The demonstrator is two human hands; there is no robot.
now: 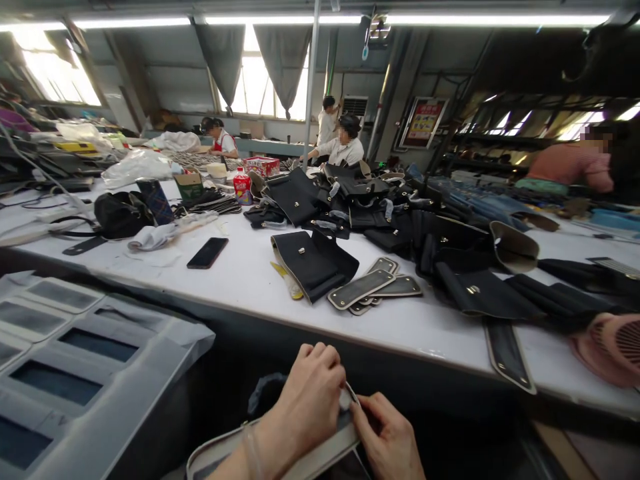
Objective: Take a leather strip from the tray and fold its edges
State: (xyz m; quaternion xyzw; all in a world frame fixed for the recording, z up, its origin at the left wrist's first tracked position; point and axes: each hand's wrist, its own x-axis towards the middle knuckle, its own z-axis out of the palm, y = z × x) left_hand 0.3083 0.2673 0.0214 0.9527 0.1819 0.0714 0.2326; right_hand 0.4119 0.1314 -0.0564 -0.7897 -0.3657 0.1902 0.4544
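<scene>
Fingers: those of the left hand [307,393] curl narrow over the top edge of a grey-edged bag panel [280,453]; those of the right hand [387,437] pinch a small silver clip [350,392] on that same edge.
Hands: both sit at the bottom centre of the frame, fingertips almost touching over the clip.
Bag panel: lies low under both hands, at the bottom centre, below the table's front edge.
Table [240,273]: white, running across the middle of the frame just beyond the hands.
Strap tabs [373,287]: a small fan of dark pieces with pale rims, centre of the frame.
Folded black pouch [313,263]: just left of the tabs, with a metal stud showing.
Phone [207,253]: dark, flat on the table, left of centre.
Black pile [380,207]: heaped bag parts, upper centre to right.
Grey trays [75,353]: lower left.
Pink fan [615,347]: far right edge.
Co-workers: people seated at the far end, upper centre, and one at the upper right.
</scene>
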